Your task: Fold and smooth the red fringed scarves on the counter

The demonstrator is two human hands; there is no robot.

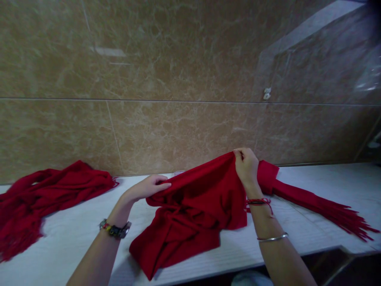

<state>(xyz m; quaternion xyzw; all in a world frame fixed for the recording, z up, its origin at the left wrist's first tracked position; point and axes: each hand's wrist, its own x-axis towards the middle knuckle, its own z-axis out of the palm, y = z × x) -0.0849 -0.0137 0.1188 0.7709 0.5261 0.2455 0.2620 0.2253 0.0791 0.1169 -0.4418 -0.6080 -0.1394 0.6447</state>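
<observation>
A red scarf (205, 194) is stretched between my two hands over the white counter. My left hand (151, 186) grips its upper left edge, thumb and fingers closed on the cloth. Higher up, at the top right corner, my right hand (247, 165) pinches the fabric in a closed grip. The lower part of the scarf lies bunched and creased on the counter, reaching toward the front edge. Just beyond my right wrist, a narrow folded red fabric length (297, 194) ends in a fringe; my hand hides whether it joins the held scarf.
Another red scarf (65, 188) lies crumpled at the far left, its fringe toward the front. The white counter (77, 234) runs along a brown marble-tiled wall (178, 63). A small white fitting (267, 93) sits on the wall. Dark space shows below the counter's front edge.
</observation>
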